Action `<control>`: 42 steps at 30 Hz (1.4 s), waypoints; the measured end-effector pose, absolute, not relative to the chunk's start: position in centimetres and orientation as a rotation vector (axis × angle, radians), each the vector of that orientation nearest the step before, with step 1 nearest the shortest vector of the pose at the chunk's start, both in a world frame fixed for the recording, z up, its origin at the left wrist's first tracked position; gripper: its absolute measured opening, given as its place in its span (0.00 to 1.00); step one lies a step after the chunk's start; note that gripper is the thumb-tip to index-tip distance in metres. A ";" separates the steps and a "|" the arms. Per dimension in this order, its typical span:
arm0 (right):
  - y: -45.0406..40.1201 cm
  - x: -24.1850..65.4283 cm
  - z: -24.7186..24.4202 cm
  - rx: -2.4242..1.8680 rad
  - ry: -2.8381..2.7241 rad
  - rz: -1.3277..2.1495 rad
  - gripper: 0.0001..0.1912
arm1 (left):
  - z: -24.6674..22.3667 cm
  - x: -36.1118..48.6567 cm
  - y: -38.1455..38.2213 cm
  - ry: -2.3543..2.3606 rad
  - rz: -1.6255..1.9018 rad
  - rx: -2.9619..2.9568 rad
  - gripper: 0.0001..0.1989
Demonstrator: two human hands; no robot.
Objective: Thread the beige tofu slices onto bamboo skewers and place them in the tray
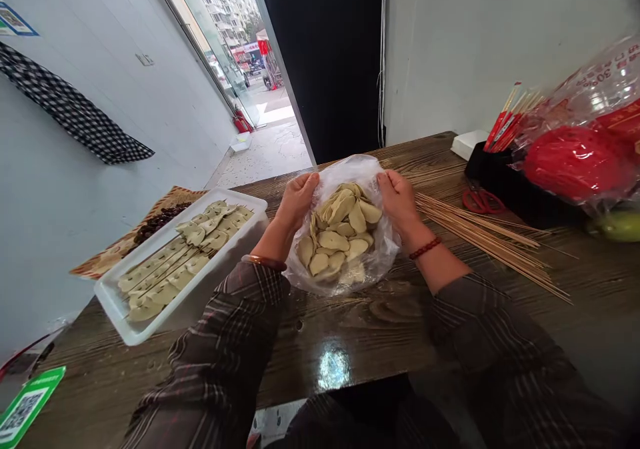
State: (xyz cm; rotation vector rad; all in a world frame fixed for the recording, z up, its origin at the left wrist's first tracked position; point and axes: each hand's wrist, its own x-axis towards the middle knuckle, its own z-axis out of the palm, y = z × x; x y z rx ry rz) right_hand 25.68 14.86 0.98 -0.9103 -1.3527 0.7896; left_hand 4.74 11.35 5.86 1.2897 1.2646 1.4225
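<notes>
A clear plastic bag (387,252) rests on the dark wooden table, its mouth spread wide. Inside lie many pale, thin oval slices (334,241) that look like potato. My left hand (299,201) pinches the bag's rim on the left, thumb against curled fingers. On the opposite side my right hand (399,199) grips the rim the same way. To the left, a white plastic tub (113,302) holds similar slices threaded on skewers (170,275). Loose bamboo skewers (490,242) lie just right of my right hand.
Red-handled scissors (483,201) lie beyond the skewers. A black holder (520,185) with red-wrapped chopsticks and a plastic-wrapped red package (580,162) stand at the right. Dark red pieces (160,223) sit on brown paper behind the tub. The table's near edge faces me.
</notes>
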 end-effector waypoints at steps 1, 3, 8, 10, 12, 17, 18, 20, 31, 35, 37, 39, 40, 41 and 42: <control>14.7 25.6 1.1 -0.879 -1.329 0.825 0.16 | 5.7 4.8 11.3 1.280 1.413 1.300 0.18; 14.6 25.5 1.0 -0.839 -1.272 0.948 0.17 | 5.0 4.8 11.0 1.329 1.354 1.326 0.18; 14.7 25.1 0.7 -0.782 -1.080 1.286 0.18 | 2.9 4.4 10.6 1.446 1.217 1.399 0.18; 14.9 25.2 0.7 -0.806 -1.047 1.331 0.19 | 2.7 4.1 10.6 1.482 1.215 1.407 0.20; 15.3 25.5 0.5 -0.858 -1.076 1.365 0.20 | 2.7 3.8 10.7 1.497 1.210 1.378 0.21; 16.2 26.1 -0.6 -1.076 -1.433 1.208 0.18 | 1.3 2.8 11.0 1.627 1.237 1.372 0.10; 16.2 26.1 -1.0 -1.149 -1.536 1.085 0.17 | 0.8 2.6 11.1 1.706 1.250 1.423 0.07; 16.2 26.0 -1.6 -1.288 -1.743 0.813 0.13 | -0.2 2.3 11.2 1.855 1.248 1.554 0.02; 16.5 25.5 -2.6 -1.321 -1.818 0.740 0.17 | 0.9 1.1 8.4 1.736 1.142 1.731 0.17; 16.1 25.0 -1.4 -1.190 -1.510 0.964 0.17 | 1.5 1.4 8.0 1.743 1.234 1.502 0.13; 15.4 24.9 -0.3 -1.042 -1.329 1.113 0.17 | 2.3 1.8 8.1 1.621 1.386 1.339 0.12; 14.7 25.0 0.8 -0.890 -1.243 1.194 0.17 | 3.5 2.1 8.1 1.483 1.523 1.234 0.12; 14.3 25.1 1.3 -0.834 -1.227 1.213 0.17 | 4.1 2.3 8.0 1.428 1.570 1.212 0.12; 14.1 25.2 1.7 -0.799 -1.226 1.223 0.18 | 4.5 2.4 7.9 1.383 1.619 1.201 0.12; 13.9 25.4 2.0 -0.788 -1.242 1.229 0.18 | 4.8 2.4 7.7 1.352 1.663 1.197 0.12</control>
